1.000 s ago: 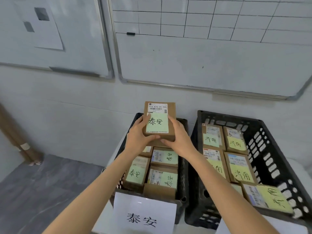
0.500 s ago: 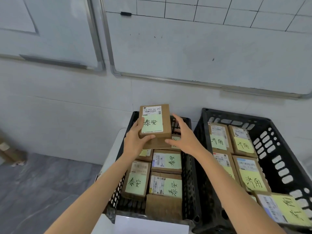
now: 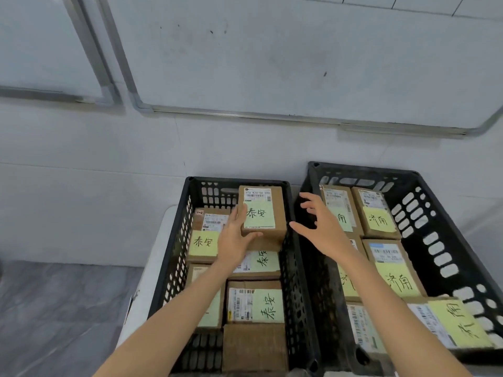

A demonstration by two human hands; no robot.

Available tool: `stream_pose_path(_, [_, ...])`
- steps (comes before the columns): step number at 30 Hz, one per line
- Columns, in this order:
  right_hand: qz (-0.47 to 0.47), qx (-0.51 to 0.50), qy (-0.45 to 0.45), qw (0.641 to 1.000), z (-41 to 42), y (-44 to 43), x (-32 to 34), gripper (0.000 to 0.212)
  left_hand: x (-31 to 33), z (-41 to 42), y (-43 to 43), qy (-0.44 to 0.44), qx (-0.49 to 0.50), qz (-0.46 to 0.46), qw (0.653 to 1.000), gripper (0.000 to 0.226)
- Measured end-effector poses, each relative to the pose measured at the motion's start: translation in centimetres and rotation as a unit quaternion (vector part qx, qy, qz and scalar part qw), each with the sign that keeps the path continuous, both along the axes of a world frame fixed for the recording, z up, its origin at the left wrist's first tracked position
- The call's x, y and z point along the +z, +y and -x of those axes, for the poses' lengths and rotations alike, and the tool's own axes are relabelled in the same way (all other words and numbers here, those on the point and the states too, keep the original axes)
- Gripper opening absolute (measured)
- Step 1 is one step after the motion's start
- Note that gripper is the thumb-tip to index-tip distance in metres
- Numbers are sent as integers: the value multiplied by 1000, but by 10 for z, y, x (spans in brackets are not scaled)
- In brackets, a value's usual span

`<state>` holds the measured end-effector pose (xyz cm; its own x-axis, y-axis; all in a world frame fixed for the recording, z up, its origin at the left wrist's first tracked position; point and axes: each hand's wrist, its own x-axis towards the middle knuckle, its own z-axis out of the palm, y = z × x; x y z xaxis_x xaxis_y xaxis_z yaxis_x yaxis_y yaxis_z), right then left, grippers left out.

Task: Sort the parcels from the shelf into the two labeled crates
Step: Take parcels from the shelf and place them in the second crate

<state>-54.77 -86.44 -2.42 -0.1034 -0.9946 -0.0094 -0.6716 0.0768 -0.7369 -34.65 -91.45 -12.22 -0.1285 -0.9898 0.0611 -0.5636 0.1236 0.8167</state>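
Left hand point(image 3: 234, 240) grips the parcel point(image 3: 262, 213) at its left-near corner: thumb wrapped under the near edge, fingers behind the left side. Parcel sits at the far-right corner of the left crate point(image 3: 174, 257), about 12 o'clock from the crate's centre, on top of other boxes; cannot tell if its full weight is down. Its green note point(image 3: 258, 214) reads 泰安, with a barcode label point(image 3: 257, 193) just above at 12 o'clock.

Right hand point(image 3: 324, 227) is off the parcel, at its 3 o'clock, above the wall between the two crates. Fingers spread wide, holding nothing. A clear gap shows between its thumb and the parcel's right edge.

Left crate contents: a box with a green 泰安 note point(image 3: 202, 242) at 9 o'clock from the held parcel, partly under the left hand; another 泰安 box point(image 3: 261, 263) at 6 o'clock directly below it; a third point(image 3: 255, 302) further toward 6; a plain brown box point(image 3: 254, 346) at the near wall. The left forearm hides most of the near-left box.

Right crate point(image 3: 446, 219), at 3 o'clock from the left one, holds boxes with yellow-green 济南 notes: far row point(image 3: 379, 220), middle point(image 3: 398, 278), near-right one point(image 3: 457, 322) tilted against the near wall. The right forearm covers part of the left column.

Both crates are black, perforated, and side by side, walls near touching. A whiteboard point(image 3: 299, 63) is on the wall at 12 o'clock.
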Motion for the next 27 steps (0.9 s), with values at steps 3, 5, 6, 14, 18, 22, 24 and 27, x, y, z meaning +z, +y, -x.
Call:
stream_pose_path(3, [-3, -4, 12, 1000, 7, 3, -8, 70, -15, 12, -3, -19, 0, -10, 1000, 87])
stream_pose_path(5, [-3, -2, 17, 1000, 9, 4, -11, 69, -22, 17, -4, -11, -5, -11, 1000, 87])
stream_pose_path(6, [-2, 0, 20, 1000, 9, 3, -12, 69, -24, 18, -5, -2, -7, -10, 1000, 87])
stream_pose_path(14, [4, 28, 65, 997, 1, 2, -18, 69, -29, 19, -10, 5, -11, 10, 1000, 86])
stream_pose_path(18, [3, 40, 84, 996, -4, 2, -21, 72, -30, 20, -8, 2, -7, 5, 1000, 88])
stream_pose_path(22, [9, 59, 116, 991, -6, 3, -19, 73, -26, 17, -8, -13, -32, -16, 999, 89])
stream_pose_path(24, [18, 70, 144, 987, -6, 3, -16, 74, -21, 13, -7, -26, -41, -24, 999, 90])
stream_pose_path(27, [32, 87, 200, 975, -9, 2, -10, 76, -7, 2, -4, -63, -47, 2, 997, 89])
